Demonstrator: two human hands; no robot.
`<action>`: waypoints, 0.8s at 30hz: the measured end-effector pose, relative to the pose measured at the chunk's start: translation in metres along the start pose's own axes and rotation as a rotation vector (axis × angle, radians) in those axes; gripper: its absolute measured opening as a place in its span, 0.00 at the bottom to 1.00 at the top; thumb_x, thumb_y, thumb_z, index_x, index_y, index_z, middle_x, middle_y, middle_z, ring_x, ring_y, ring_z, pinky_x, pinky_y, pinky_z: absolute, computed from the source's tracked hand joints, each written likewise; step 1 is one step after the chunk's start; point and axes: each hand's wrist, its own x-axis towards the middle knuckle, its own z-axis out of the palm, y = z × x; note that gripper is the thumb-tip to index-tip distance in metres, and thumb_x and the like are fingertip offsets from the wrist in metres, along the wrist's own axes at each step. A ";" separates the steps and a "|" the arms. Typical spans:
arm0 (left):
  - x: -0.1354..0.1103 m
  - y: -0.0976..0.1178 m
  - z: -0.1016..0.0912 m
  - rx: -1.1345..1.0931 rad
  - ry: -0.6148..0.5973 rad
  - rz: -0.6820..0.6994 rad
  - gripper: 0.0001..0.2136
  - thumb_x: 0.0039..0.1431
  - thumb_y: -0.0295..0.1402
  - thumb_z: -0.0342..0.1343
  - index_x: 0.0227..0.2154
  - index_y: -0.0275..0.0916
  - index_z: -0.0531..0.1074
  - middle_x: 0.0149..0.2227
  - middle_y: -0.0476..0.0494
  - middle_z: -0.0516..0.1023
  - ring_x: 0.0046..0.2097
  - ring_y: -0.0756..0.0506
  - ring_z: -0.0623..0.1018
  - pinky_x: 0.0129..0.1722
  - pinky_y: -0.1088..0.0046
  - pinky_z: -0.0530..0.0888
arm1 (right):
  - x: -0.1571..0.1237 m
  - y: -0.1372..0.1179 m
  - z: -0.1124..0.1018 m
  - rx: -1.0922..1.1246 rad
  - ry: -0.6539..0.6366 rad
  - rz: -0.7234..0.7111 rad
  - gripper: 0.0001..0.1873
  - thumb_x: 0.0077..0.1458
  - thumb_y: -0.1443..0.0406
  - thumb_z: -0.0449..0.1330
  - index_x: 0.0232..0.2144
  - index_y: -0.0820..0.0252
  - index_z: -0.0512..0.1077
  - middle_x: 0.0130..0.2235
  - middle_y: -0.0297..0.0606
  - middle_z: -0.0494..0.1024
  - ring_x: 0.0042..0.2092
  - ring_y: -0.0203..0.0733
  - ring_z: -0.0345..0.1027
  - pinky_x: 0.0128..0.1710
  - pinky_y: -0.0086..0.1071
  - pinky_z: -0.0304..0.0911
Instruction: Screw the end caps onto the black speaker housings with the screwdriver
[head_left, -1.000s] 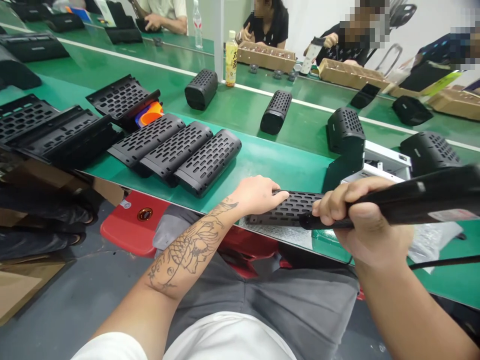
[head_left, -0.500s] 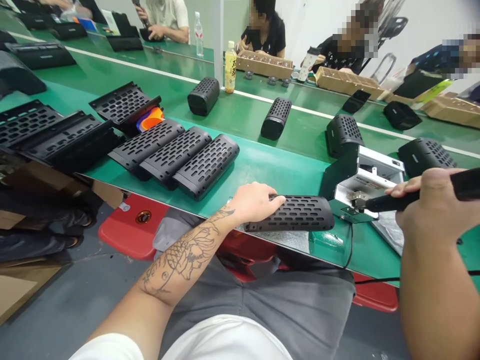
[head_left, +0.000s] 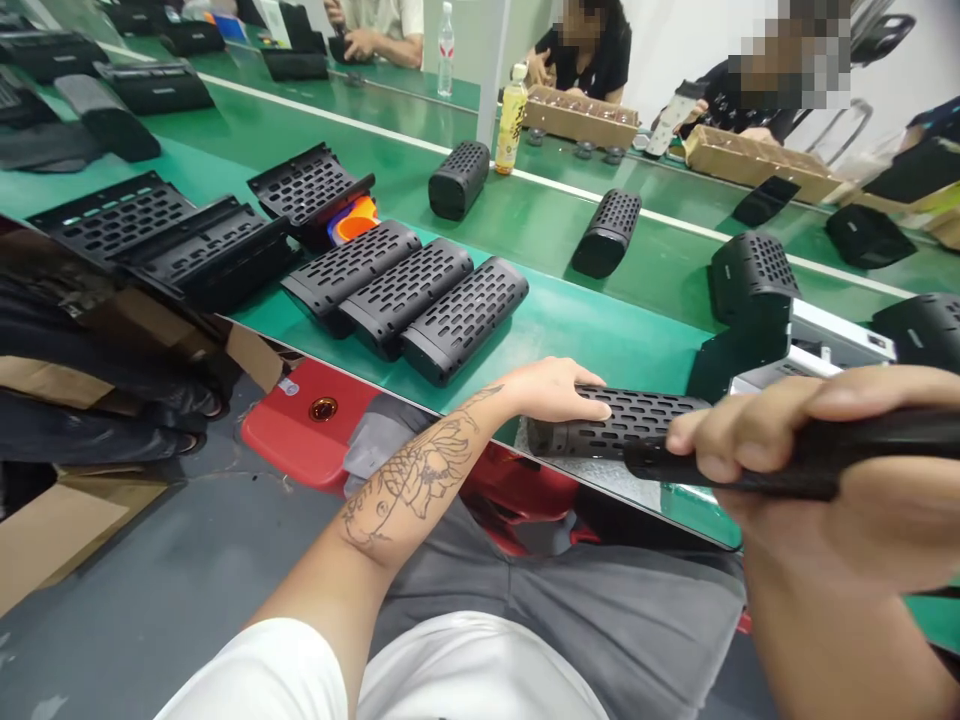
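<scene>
— What is the left hand [head_left: 559, 390] doing?

— It lies palm down on the left end of a black slotted shell [head_left: 616, 436], fingers laid flat along the top, pressing rather than gripping. The shell lies on its side at the near edge of the green table [head_left: 592, 330], right in front of the person.

— And the right hand [head_left: 817, 470]?

— Wrapped around a black tool [head_left: 757, 463], fingers curled over the top of the handle. The tool's tip points left and sits at the right end of the shell; whether it touches, I cannot tell.

— What else is near?

— Behind the shell, to the right, a white and black box [head_left: 787, 350] stands on the table, partly hidden by the right hand. To the left, three more shells [head_left: 409, 300] lie side by side, touching, angled away from the edge. Further left is a stack of flat slotted panels [head_left: 187, 240], with something orange [head_left: 356, 218] tucked beside one of them.

— And farther back?

— Shorter slotted housings [head_left: 607, 232] stand spaced well apart along the middle of the table. A yellow bottle [head_left: 511, 118] stands beside a white post. Past it, other people sit at the far side with brown trays [head_left: 581, 115] in front of them.

— Below the table?

— A red stool [head_left: 315, 425], just under the near edge.
</scene>
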 end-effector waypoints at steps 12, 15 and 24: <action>-0.002 0.000 0.002 -0.024 0.002 0.073 0.28 0.65 0.51 0.59 0.63 0.45 0.84 0.61 0.48 0.87 0.61 0.38 0.84 0.56 0.68 0.79 | 0.003 0.025 0.038 0.008 -0.139 0.132 0.17 0.57 0.54 0.81 0.34 0.52 0.78 0.23 0.28 0.76 0.21 0.40 0.71 0.25 0.40 0.75; -0.001 -0.001 0.001 -0.039 -0.022 0.094 0.25 0.64 0.51 0.60 0.56 0.46 0.86 0.54 0.49 0.89 0.54 0.40 0.85 0.48 0.69 0.78 | 0.003 0.026 0.039 0.016 -0.209 0.165 0.17 0.58 0.54 0.81 0.33 0.52 0.77 0.23 0.28 0.76 0.22 0.39 0.71 0.27 0.39 0.75; -0.004 0.001 0.002 -0.142 0.059 0.073 0.19 0.59 0.47 0.66 0.47 0.43 0.89 0.45 0.49 0.89 0.48 0.41 0.85 0.46 0.72 0.78 | -0.002 0.034 0.029 0.034 -0.268 0.191 0.18 0.60 0.54 0.79 0.34 0.52 0.75 0.24 0.27 0.76 0.23 0.38 0.71 0.30 0.38 0.75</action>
